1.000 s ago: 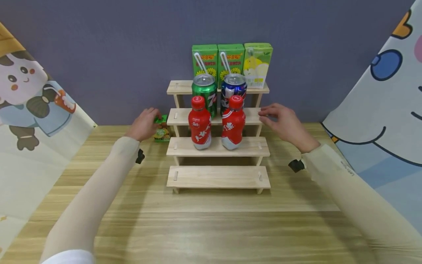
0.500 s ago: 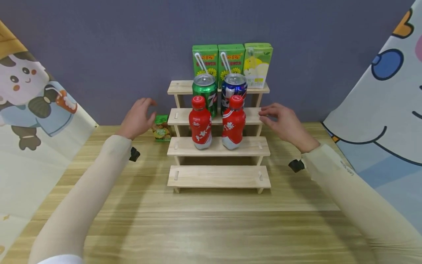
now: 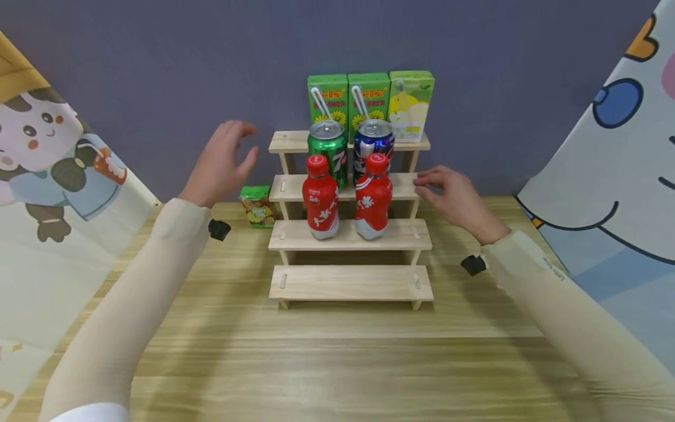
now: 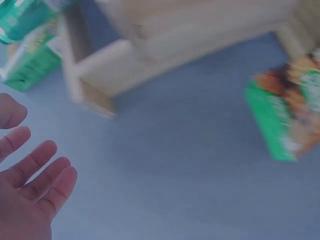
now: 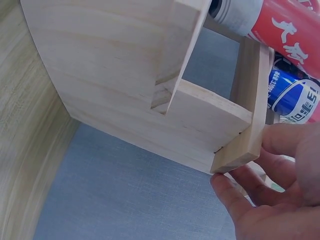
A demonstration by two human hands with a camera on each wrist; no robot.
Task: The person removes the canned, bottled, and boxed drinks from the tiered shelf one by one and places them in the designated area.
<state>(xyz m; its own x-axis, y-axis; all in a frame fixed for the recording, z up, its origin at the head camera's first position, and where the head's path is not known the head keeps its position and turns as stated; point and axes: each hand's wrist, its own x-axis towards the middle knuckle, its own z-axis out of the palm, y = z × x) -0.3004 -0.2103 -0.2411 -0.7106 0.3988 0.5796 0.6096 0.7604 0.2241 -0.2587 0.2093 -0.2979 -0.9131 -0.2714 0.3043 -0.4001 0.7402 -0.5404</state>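
My left hand [image 3: 217,164] is raised before the back wall, fingers spread and holding nothing. Below and right of it, a small green carton with a brown food picture [image 3: 258,207] stands on the table beside the wooden tiered shelf [image 3: 350,282]. With thumb and fingers, my right hand [image 3: 452,196] pinches the right end of the shelf's second tier from the top; the right wrist view shows this grip on the board end [image 5: 240,150]. Two red bottles [image 3: 322,202] stand on the third tier. Behind them are a green can [image 3: 328,143] and a blue can [image 3: 374,140].
Three drink cartons [image 3: 369,97] stand in a row on the top tier, near the grey-blue wall [image 3: 184,70]. Cartoon-printed panels flank the wooden table [image 3: 337,375] on the left and right.
My left hand has moved up and away from the small green carton, and its fingers have spread. The carton stays on the table. My right hand keeps its place at the shelf.
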